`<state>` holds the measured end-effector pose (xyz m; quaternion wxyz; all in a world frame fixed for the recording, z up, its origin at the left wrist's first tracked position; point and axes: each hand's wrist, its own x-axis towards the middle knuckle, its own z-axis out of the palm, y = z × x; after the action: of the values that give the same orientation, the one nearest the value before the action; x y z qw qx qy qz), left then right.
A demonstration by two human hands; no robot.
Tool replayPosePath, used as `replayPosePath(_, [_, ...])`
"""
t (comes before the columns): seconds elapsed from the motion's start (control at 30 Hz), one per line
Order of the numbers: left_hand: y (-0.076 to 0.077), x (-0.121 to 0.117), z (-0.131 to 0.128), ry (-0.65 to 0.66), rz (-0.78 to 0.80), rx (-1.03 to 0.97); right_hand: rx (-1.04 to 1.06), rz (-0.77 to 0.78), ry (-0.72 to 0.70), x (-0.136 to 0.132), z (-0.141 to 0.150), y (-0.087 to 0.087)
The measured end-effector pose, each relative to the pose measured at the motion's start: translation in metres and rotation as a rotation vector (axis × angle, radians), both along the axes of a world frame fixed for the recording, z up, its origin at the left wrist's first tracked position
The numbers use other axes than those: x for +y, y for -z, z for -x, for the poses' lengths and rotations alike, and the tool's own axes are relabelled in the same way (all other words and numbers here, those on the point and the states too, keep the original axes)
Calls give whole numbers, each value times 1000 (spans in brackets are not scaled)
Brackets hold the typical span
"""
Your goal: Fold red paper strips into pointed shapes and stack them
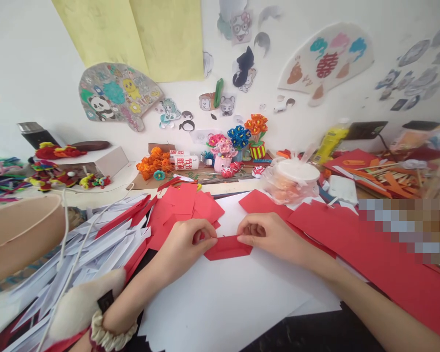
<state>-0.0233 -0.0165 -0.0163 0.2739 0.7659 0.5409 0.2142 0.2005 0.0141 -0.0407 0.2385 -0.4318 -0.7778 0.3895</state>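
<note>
A small folded piece of red paper lies over the white paper in front of me. My left hand pinches its upper left edge between thumb and forefinger. At the upper right edge, my right hand pinches it in the same way. The piece has a crease along its length and slanted lower corners. Beyond my left hand is a loose pile of red paper squares. Large red paper sheets stretch out to the right, partly under my right forearm.
White paper strips heap up on the left beside a beige tub, with a white cable across them. Behind stand pipe-cleaner flowers, a plastic-wrapped white cup and a yellow bottle. Orange paper and sticks lie at right.
</note>
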Motion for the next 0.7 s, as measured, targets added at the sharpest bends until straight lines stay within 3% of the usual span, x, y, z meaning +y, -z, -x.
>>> replayPosePath(0.37, [12,0,-4,-20,-41,23,-53,-6,-36,-1,0,0])
replayPosePath(0.7, [3,-1,1,-4,0,-6,-97,-40,-5,-7,5,0])
